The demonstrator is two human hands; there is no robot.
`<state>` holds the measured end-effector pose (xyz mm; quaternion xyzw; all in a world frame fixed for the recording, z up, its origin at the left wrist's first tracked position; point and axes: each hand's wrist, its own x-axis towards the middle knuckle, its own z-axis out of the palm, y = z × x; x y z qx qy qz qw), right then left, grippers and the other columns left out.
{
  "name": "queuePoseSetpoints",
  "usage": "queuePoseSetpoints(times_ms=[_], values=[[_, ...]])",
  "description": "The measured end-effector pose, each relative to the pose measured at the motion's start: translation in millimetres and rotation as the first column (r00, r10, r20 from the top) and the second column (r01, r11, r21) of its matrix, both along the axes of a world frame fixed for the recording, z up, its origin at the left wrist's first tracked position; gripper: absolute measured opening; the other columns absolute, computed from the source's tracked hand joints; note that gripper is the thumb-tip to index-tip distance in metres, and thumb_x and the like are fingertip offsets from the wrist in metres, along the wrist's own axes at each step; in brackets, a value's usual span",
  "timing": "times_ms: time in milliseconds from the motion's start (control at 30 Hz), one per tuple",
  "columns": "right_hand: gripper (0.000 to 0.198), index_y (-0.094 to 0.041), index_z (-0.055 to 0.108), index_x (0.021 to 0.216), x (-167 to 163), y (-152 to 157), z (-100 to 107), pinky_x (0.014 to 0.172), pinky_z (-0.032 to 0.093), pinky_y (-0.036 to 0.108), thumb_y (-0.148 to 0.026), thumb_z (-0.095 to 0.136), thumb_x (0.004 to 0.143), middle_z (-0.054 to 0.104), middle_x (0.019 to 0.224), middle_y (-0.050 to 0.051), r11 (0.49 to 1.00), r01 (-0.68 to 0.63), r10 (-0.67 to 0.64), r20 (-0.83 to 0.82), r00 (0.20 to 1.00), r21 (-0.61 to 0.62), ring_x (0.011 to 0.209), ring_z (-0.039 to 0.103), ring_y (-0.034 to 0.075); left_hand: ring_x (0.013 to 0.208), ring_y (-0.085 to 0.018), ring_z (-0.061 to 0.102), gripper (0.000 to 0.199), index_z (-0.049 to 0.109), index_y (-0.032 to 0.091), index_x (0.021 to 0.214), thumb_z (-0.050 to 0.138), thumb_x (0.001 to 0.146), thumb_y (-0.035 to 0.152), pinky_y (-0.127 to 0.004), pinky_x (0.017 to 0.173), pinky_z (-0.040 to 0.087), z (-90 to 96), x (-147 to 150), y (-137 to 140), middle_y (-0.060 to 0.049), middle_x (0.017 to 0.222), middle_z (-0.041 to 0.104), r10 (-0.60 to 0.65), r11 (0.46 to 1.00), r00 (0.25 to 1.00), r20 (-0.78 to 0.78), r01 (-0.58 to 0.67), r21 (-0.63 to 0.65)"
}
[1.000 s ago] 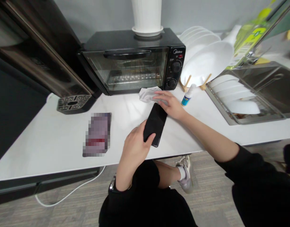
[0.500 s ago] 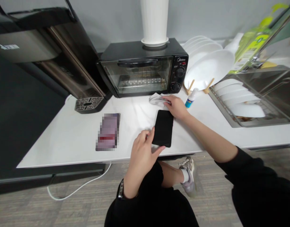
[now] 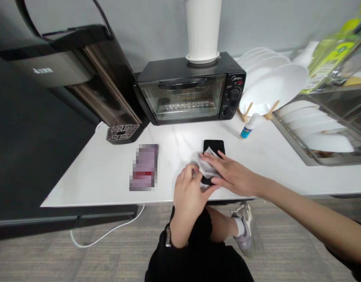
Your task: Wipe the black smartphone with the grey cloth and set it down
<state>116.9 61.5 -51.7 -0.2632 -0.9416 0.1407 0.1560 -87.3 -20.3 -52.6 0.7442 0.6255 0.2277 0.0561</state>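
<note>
A black smartphone (image 3: 213, 145) lies flat on the white counter, its middle covered by a thin, pale cleaning cloth (image 3: 209, 169). My right hand (image 3: 237, 178) presses the cloth onto the screen with its fingers. At the phone's lower left, my left hand (image 3: 188, 192) has its fingers bent against the side edge and its thumb along the bottom edge, gripping it. A small white spray bottle (image 3: 247, 129) with a blue label stands up to the right. Left of my hands lies a blurred-out purple rectangular object (image 3: 144, 166).
Behind the phone stands a black toaster oven (image 3: 192, 98) with a white pot (image 3: 203, 31) on top. A water dispenser (image 3: 121, 94) rises at the left. White plates (image 3: 274, 84) stand in a wooden rack beside a sink with a metal dish basket (image 3: 300, 150).
My right hand has brought the cloth from behind the phone onto its screen. My left hand stays at the phone's lower left. The whole view has shifted slightly.
</note>
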Motion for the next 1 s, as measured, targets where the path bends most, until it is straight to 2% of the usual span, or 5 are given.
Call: queuePoseSetpoints(times_ms=[233, 500, 667, 867, 1000], values=[[0.075, -0.023, 0.012, 0.170, 13.5, 1.7, -2.4, 0.128, 0.025, 0.069, -0.055, 0.039, 0.108, 0.030, 0.172, 0.016, 0.977, 0.163, -0.173, 0.066, 0.983, 0.140, 0.160, 0.030, 0.034, 0.109, -0.026, 0.066, 0.073, 0.059, 0.027, 0.145, 0.078, 0.083, 0.061, -0.042, 0.092, 0.056, 0.5, 0.9, 1.4, -0.007, 0.120, 0.062, 0.027, 1.000, 1.000, -0.001, -0.027, 0.014], [0.076, -0.022, 0.010, 0.169, 12.0, 4.9, -4.4, 0.131, 0.025, 0.063, -0.054, 0.041, 0.108, 0.030, 0.172, 0.014, 0.983, 0.076, -0.089, 0.068, 0.994, 0.169, 0.160, 0.033, 0.029, 0.104, -0.026, 0.068, 0.054, 0.068, 0.025, 0.128, 0.074, 0.087, 0.060, -0.042, 0.091, 0.057, 2.9, 1.4, 3.0, -0.006, 0.115, 0.064, 0.044, 0.999, 0.999, 0.032, -0.043, -0.013], [0.068, -0.018, 0.025, 0.167, 8.7, 31.0, -8.2, 0.130, 0.026, 0.064, -0.049, 0.041, 0.108, 0.034, 0.169, 0.016, 0.975, 0.174, -0.175, -0.003, 0.985, 0.139, 0.159, 0.034, 0.032, 0.132, -0.039, 0.059, 0.101, 0.033, 0.017, 0.161, 0.079, 0.082, 0.061, -0.056, 0.107, 0.052, -0.7, 0.4, 8.0, -0.020, 0.146, 0.058, 0.072, 0.997, 0.997, 0.037, -0.071, -0.004], [0.055, -0.020, 0.035, 0.164, -2.9, -9.9, -0.7, 0.134, 0.022, 0.057, -0.034, 0.038, 0.110, 0.040, 0.168, 0.011, 0.998, -0.031, 0.032, -0.023, 0.999, 0.050, 0.159, 0.036, 0.022, 0.163, -0.042, 0.014, 0.136, -0.011, 0.020, 0.167, 0.077, 0.078, 0.071, -0.063, 0.126, 0.032, 30.9, -15.1, 64.8, -0.026, 0.176, 0.001, -0.333, 0.929, 0.942, 0.047, 0.336, -0.152], [0.049, -0.024, 0.046, 0.157, 1.5, -9.7, -2.6, 0.135, 0.019, 0.054, -0.030, 0.039, 0.110, 0.052, 0.162, 0.007, 0.994, -0.100, 0.100, -0.001, 0.995, 0.049, 0.155, 0.043, 0.019, 0.161, -0.036, 0.025, 0.105, 0.012, 0.014, 0.168, 0.067, 0.092, 0.062, -0.052, 0.128, 0.032, 47.0, -13.8, 106.8, -0.024, 0.173, 0.022, -0.491, 0.823, 0.869, 0.065, 0.487, -0.291]])
